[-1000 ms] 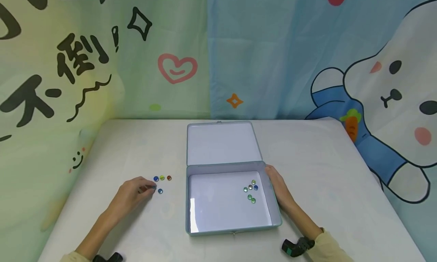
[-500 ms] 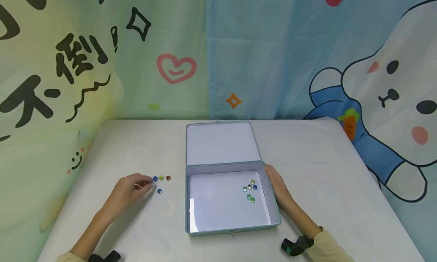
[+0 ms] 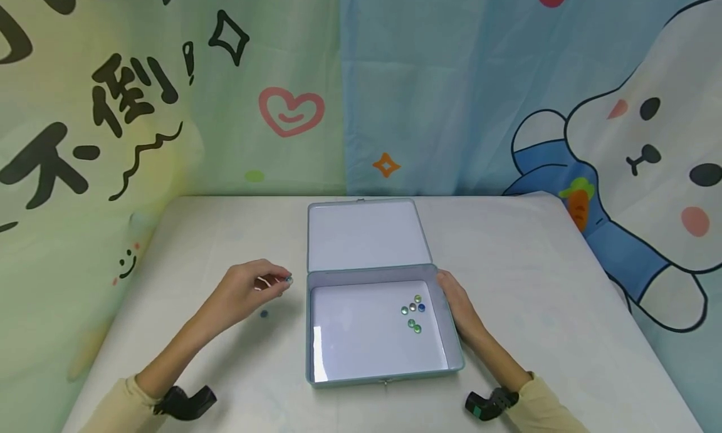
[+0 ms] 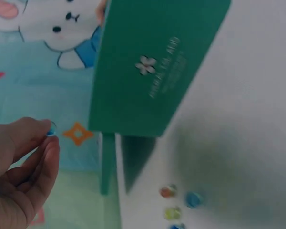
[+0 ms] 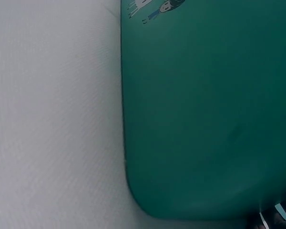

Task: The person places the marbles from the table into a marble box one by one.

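Observation:
My left hand (image 3: 248,292) is raised over the table to the left of the box, pinching a clear blue glass marble (image 4: 51,129) between thumb and fingertips. Below it, one blue marble (image 3: 264,314) shows on the table. In the left wrist view an orange marble (image 4: 168,191), a yellow-green marble (image 4: 172,213) and blue ones lie close together. A green metal box (image 3: 386,379) stands with its lid (image 3: 366,237) laid back. Several marbles (image 3: 412,323) sit on the right of its floor. My right hand (image 3: 464,307) rests against the box's right wall; its fingertips are partly hidden.
A white cloth covers the table (image 3: 536,264). Behind hangs a printed curtain (image 3: 429,76) reaching down to the table's back edge. Both wrists wear black camera mounts (image 3: 186,403). The box wall rises between the left hand and the marbles inside.
My left hand has lifted the blue marble off the table and moved right and away from me, toward the box, now covering the back row of marbles. The right hand and box have stayed put.

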Motion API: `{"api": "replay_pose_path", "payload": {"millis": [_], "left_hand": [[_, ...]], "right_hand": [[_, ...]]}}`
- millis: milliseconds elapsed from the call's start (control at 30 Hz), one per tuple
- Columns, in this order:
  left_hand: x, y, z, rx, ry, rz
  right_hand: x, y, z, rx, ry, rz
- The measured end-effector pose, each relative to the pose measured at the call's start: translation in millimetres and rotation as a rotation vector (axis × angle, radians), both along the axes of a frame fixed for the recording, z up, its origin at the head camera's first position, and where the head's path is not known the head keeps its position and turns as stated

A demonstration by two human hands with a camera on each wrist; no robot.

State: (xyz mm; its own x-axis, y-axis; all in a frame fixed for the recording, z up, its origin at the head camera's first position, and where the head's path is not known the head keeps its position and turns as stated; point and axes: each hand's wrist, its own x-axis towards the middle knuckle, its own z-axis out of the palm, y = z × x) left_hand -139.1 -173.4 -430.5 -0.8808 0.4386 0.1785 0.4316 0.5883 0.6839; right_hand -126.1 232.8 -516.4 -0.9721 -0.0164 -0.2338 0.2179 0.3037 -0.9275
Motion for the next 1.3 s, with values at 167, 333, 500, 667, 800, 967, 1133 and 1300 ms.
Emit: {"api": "replay_pose_path", "payload": {"millis": [167,333,500,667,800,967,1133,1300], "left_hand": [[-12.2,34.0,23.4,-0.041,-0.002,-0.128],[-23.7,73.3,34.7,-0.162,0.041,-0.263],[-31.5,114.6,38.4,-0.241,0.072,-0.408],[-36.6,151.4,35.5,-0.315,0.075,-0.5],[-38.9,176.1,27.3,-0.382,0.073,-0.535],[-38.3,197.0,12.8,-0.437,0.051,-0.576],[-38.8,207.5,1.7,-0.484,0.035,-0.583],[-41.9,213.4,-12.9,-0.523,0.052,-0.572]], "right_hand": [[-0.6,0,0.0,0.007,0.001,0.002],[-0.8,0,0.1,0.02,0.007,0.004],[-0.2,1,-0.3,0.02,0.0,0.001],[0.1,1,-0.1,0.014,-0.002,0.006],[-0.1,1,1.5,0.004,-0.012,0.007],[0.7,1,2.9,-0.015,-0.023,0.009],[0.7,1,2.5,-0.02,-0.024,0.004],[0.4,2,1.8,-0.006,-0.014,0.006]]}}
